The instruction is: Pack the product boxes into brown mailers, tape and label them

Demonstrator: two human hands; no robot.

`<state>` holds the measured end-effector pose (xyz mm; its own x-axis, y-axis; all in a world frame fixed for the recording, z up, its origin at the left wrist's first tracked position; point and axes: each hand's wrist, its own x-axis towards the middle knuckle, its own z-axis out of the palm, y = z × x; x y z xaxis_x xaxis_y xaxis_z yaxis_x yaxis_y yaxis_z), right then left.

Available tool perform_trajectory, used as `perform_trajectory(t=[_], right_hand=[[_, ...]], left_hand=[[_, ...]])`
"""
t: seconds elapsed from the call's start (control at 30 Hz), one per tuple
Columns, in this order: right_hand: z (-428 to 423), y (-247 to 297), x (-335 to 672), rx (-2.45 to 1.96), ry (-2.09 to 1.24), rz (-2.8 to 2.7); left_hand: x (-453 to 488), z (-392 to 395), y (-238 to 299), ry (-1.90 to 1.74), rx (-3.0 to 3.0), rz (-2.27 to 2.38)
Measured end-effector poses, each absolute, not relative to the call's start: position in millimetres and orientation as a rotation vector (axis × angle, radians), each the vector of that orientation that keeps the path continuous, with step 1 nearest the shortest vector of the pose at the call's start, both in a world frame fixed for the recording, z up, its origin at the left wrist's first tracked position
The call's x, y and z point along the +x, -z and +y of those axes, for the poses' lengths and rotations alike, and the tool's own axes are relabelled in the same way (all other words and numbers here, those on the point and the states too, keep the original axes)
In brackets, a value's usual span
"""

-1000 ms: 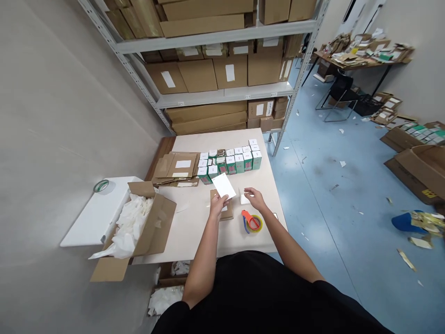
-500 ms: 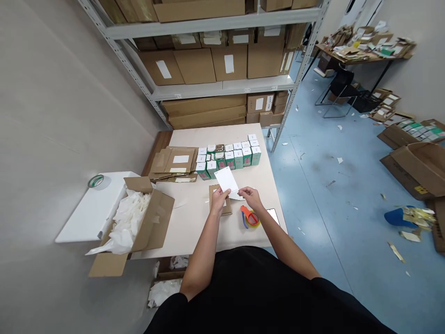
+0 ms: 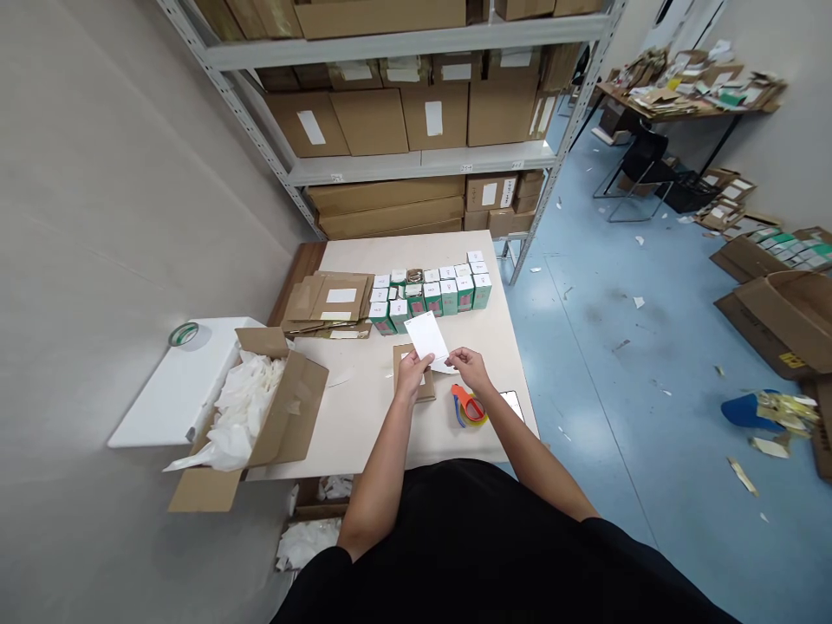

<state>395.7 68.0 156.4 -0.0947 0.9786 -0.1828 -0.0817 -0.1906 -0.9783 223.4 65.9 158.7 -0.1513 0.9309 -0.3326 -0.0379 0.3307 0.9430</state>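
Observation:
My left hand (image 3: 412, 374) pinches the lower edge of a white paper sheet (image 3: 425, 334), held tilted above the table. The fingers of my right hand (image 3: 471, 367) are pinched together at the sheet's lower right corner, where a folded white part shows below. Partly hidden under my left hand lies a flat brown cardboard box (image 3: 425, 390). Close to my right wrist is an orange tape dispenser (image 3: 469, 407) with a yellow roll. A white-screened flat device (image 3: 511, 404) is partly covered by my right forearm.
Green-and-white small boxes (image 3: 448, 299) stand in rows behind the sheet. Folded cardboard mailers (image 3: 338, 299) lie to their left. An open carton (image 3: 286, 416) of white packing material sits at the table's left edge. Metal shelving (image 3: 422, 163) with cartons rises behind the table (image 3: 364, 425).
The whole view has shifted slightly as the head moved. Both hands keep nearly the same hold on the white sheet.

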Motion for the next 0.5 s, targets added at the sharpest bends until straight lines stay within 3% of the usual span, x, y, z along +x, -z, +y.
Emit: perform_trajectory(t=[0.2, 0.5], right_hand=[[63.5, -170.8, 395.0, -1.185, -1.475, -1.135], [59.1, -191.8, 393.9, -1.021, -1.497, -1.158]], left_hand=[[223.5, 61.1, -164.6, -1.206, 1.05, 1.753], [223.6, 50.9, -193.5, -1.155, 1.583, 1.367]])
